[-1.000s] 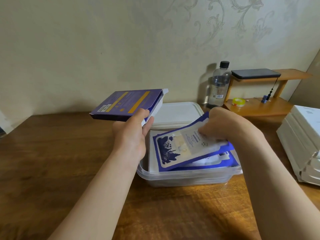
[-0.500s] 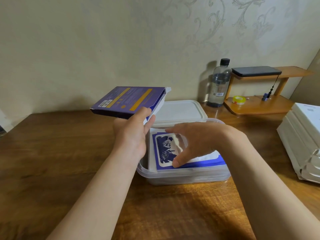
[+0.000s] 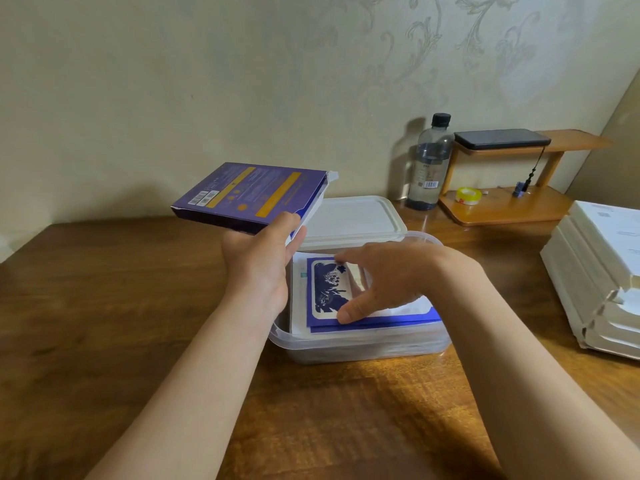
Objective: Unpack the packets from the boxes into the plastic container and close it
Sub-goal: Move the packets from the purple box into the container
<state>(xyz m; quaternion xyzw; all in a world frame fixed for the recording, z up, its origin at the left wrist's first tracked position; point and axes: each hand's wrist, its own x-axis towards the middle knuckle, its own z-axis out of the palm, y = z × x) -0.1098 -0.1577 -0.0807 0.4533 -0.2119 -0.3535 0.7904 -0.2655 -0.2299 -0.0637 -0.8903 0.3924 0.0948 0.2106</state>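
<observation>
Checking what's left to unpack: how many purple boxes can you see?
1: the purple box gripped in the left hand, raised left of the container. Others may be hidden.

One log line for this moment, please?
left hand: holds purple cardboard box | right hand: touches blue-and-white packets in clear plastic container | white lid: off

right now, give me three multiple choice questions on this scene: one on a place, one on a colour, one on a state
1. Where is the white lid? A on the plastic container; B on the table behind it; C in the right hand.
2. What colour is the box in the left hand? A red; B green; C purple with yellow bands.
3. What is the right hand doing? A spread over the top packet, thumb on it; B gripping the lid; C clenched, empty.
Answers: B, lid lies behind the open container; C, its upper face shows it; A, it lies spread, holding nothing.
</observation>
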